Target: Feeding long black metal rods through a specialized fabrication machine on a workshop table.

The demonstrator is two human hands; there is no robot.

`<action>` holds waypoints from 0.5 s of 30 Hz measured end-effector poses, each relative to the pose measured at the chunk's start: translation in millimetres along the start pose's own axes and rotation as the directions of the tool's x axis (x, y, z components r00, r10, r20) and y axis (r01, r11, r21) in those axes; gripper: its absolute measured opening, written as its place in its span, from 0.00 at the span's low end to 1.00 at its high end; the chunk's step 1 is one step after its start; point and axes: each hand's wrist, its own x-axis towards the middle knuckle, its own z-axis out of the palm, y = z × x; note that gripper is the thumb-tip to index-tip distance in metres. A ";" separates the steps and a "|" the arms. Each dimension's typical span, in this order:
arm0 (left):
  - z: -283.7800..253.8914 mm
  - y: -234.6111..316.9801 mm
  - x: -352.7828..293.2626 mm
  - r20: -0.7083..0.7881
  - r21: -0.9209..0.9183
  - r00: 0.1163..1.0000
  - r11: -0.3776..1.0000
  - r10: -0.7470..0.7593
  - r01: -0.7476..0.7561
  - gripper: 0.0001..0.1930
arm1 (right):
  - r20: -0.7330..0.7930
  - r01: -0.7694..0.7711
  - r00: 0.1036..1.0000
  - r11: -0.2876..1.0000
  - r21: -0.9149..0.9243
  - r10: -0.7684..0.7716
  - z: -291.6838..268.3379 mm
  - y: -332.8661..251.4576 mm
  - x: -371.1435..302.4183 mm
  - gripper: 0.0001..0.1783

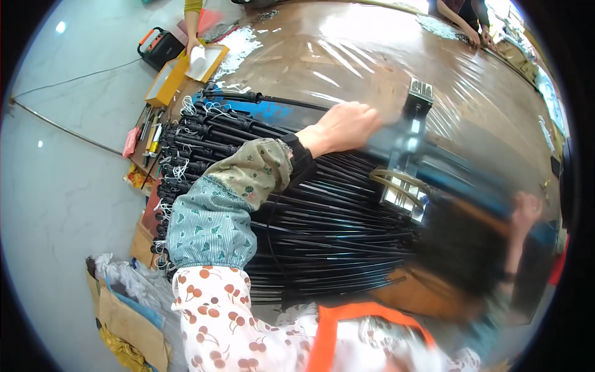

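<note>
My left hand [347, 127] is closed in a fist round a thin black rod [285, 101], which reaches left to a thicker collared end. Below that forearm lies a large bundle of similar black rods [334, 217], with white strings [180, 170] tied near their left ends. Just right of the left hand stands a metal device [406, 177] with a silver block [421, 90] on top and a curved tan hose or band. Far to the right, my right hand [525, 211] is smeared by motion beside a dark blurred mass; its fingers cannot be made out.
A yellow box [166, 84] lies at the table's far left, where another person's hand [193, 44] holds a white roll. A black case [162, 49] sits behind it. Another person's hands [480, 38] work at the far right. White scraps [238, 49] lie on the plastic-covered table [365, 68].
</note>
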 end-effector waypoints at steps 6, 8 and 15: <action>1.3 3.4 -2.4 -0.045 -0.151 0.998 0.988 -0.038 0.031 0.12 | 0.070 -0.077 0.994 0.996 -0.045 0.081 0.6 1.3 -8.8 0.05; 3.1 2.2 -2.6 -0.093 -0.191 0.995 0.981 -0.041 0.023 0.12 | 0.087 -0.073 0.993 0.997 -0.035 0.076 -7.2 -8.4 2.2 0.06; 10.1 3.8 0.5 0.005 -0.110 1.000 0.994 -0.014 0.015 0.10 | 0.061 0.033 0.998 0.999 0.025 -0.034 -53.9 -112.9 30.6 0.22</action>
